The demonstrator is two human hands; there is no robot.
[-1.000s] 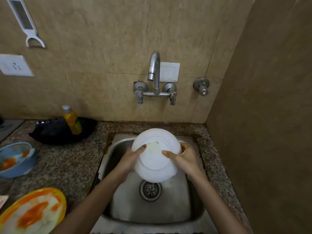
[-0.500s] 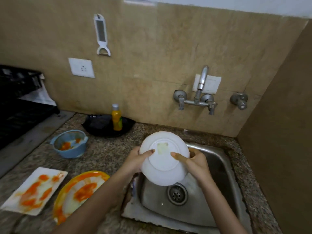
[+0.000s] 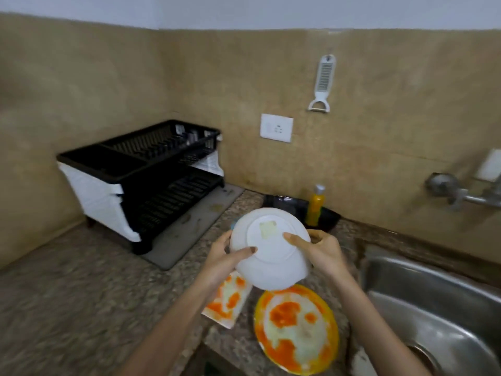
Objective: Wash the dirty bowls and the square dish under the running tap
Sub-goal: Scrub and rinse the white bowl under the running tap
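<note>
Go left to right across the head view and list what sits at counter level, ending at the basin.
dish rack → square dish → yellow-rimmed dish → sink. The white bowl, held up in the air, overlaps both dishes, so it is left out.

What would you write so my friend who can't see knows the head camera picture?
A left hand and right hand hold a white bowl, base toward the camera, above a speckled counter. On it lie a square dish and a round yellow-rimmed dish, both smeared orange. A black dish rack stands left, a steel sink right.
</note>
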